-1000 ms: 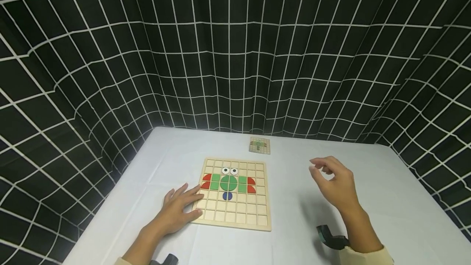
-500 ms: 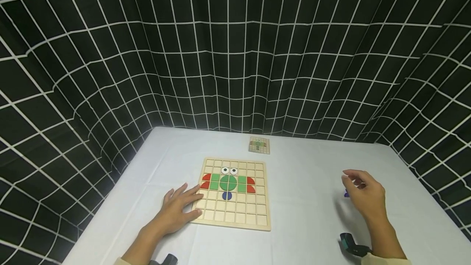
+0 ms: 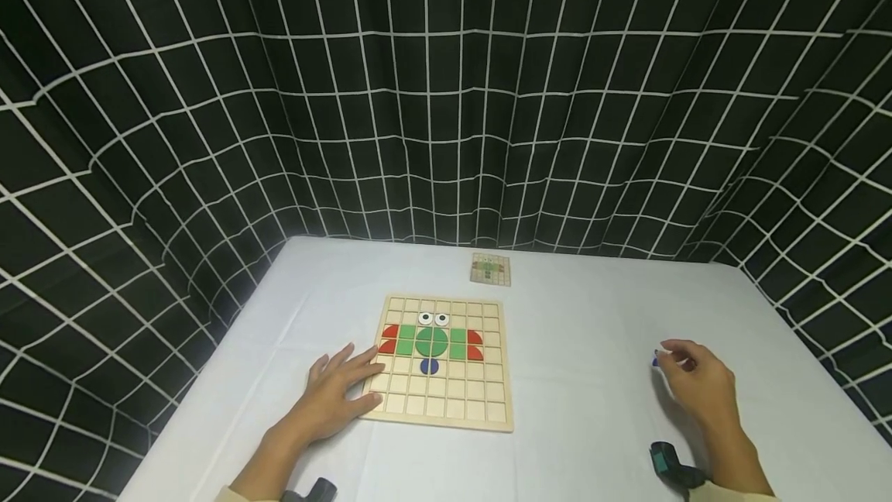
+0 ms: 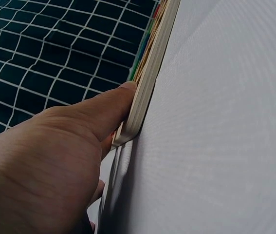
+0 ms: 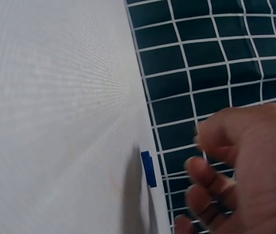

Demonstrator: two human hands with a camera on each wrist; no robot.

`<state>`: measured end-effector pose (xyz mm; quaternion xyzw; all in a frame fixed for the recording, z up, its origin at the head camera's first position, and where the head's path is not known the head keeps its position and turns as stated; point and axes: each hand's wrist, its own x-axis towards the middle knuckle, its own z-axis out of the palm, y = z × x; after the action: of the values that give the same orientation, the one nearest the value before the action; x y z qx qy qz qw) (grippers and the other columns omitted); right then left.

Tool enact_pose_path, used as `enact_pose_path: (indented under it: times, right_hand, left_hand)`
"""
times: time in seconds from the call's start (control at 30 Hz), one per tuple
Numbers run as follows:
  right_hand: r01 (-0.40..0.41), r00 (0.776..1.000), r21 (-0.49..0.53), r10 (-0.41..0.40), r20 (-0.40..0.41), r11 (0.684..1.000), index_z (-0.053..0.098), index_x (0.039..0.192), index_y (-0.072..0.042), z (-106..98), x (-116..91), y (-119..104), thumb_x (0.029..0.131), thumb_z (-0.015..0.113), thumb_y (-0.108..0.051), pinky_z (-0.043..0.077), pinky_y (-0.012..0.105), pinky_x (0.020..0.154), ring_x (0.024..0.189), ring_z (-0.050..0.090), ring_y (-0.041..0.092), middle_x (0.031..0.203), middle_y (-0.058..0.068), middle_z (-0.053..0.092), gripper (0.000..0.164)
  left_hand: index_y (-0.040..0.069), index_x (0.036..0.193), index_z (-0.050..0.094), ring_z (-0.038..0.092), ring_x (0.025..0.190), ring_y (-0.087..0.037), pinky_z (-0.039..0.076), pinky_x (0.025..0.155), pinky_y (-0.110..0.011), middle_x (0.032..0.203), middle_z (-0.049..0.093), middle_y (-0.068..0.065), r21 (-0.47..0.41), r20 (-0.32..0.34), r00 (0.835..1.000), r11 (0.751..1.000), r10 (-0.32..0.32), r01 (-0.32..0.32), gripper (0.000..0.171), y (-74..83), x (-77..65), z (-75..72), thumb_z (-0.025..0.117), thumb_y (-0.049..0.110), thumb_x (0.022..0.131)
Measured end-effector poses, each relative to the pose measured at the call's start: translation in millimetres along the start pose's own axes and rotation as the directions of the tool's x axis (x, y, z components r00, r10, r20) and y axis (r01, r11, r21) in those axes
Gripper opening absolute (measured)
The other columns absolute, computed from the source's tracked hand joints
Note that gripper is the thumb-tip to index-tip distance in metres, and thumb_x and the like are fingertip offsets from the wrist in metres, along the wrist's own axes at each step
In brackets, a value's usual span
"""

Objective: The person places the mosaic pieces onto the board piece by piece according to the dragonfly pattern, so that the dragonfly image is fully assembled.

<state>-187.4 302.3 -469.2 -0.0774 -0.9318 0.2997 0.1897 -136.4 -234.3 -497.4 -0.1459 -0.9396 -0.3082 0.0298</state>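
My left hand (image 3: pixel 331 400) rests with spread fingers on the left edge of a wooden grid board (image 3: pixel 446 405). In the left wrist view its thumb touches the board's side rim (image 4: pixel 148 80). Lying in the grid are white eye pieces (image 3: pixel 433 319), a green circle (image 3: pixel 431 342), green squares, red quarter-circles and a blue circle (image 3: pixel 429 366) in two halves. Over to the right, my right hand (image 3: pixel 702 384) hovers with loosely bent fingers. Beside its fingertips is a small blue piece (image 5: pixel 148 168) on the table, apart from the fingers in the right wrist view.
A small pattern card (image 3: pixel 491 269) lies behind the board, showing a similar figure. The white-covered table (image 3: pixel 578 378) ends at black curtains (image 3: pixel 446 99) with a white grid. Each wrist wears a dark camera mount.
The right hand has moved rightward and then lowered toward the blue piece, which was hidden at first. The left hand stays on the board. The head view has tilted slightly.
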Motion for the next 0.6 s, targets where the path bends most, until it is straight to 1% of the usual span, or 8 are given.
enact_pose_path:
  times: [0.1,0.2,0.3,0.47,0.6]
  right_hand:
    - [-0.026,0.998,-0.040,0.028,0.054,0.999,0.065,0.105,0.003,3.6,-1.5,6.8,0.089,0.065,-0.016,0.046,0.048,0.067,0.086,0.057,0.036,0.090,0.018,0.062,0.025]
    - [-0.065,0.995,-0.070,0.070,0.070,0.995,0.064,0.102,0.004,5.9,-1.5,8.9,0.088,0.067,-0.018,0.047,0.053,0.070,0.086,0.058,0.039,0.089,0.020,0.062,0.027]
    - [-0.113,0.989,-0.101,0.121,0.084,0.988,0.062,0.103,0.006,5.1,-0.4,8.2,0.087,0.069,-0.024,0.046,0.053,0.068,0.084,0.057,0.039,0.088,0.020,0.060,0.035]
    - [-0.199,0.966,-0.148,0.220,0.139,0.969,0.057,0.106,0.008,3.0,1.9,9.8,0.086,0.070,-0.039,0.045,0.054,0.070,0.086,0.055,0.041,0.092,0.024,0.059,0.052]
    - [-0.211,0.959,-0.171,0.237,0.153,0.962,0.056,0.106,0.008,3.6,3.7,11.9,0.085,0.070,-0.043,0.045,0.054,0.070,0.088,0.055,0.043,0.092,0.024,0.059,0.056]
  left_hand:
    - [0.021,0.128,0.064,0.021,0.142,-0.034,0.000,0.109,-0.060,0.148,0.042,0.003,0.010,0.000,1.000,1.000,0.004,-0.004,0.050,-0.2,0.8,-0.1,0.071,0.045,0.084]
    - [0.021,0.128,0.064,0.021,0.142,-0.033,0.000,0.110,-0.060,0.148,0.041,0.004,0.009,0.001,1.000,1.000,0.003,-0.003,0.050,-0.7,1.0,-0.5,0.071,0.045,0.084]
    - [0.021,0.128,0.064,0.020,0.142,-0.033,-0.001,0.110,-0.059,0.148,0.041,0.004,0.002,0.006,1.000,1.000,0.000,0.000,0.050,-0.8,0.4,-0.5,0.071,0.045,0.084]
    - [0.022,0.128,0.064,0.020,0.142,-0.033,0.000,0.110,-0.059,0.148,0.041,0.005,0.004,0.014,1.000,1.000,-0.003,0.003,0.049,-0.8,-1.3,-0.5,0.070,0.045,0.085]
    - [0.022,0.128,0.063,0.021,0.142,-0.033,0.000,0.110,-0.059,0.148,0.041,0.005,0.008,0.008,1.000,1.000,0.004,-0.004,0.049,-0.8,-0.4,-0.2,0.070,0.045,0.085]
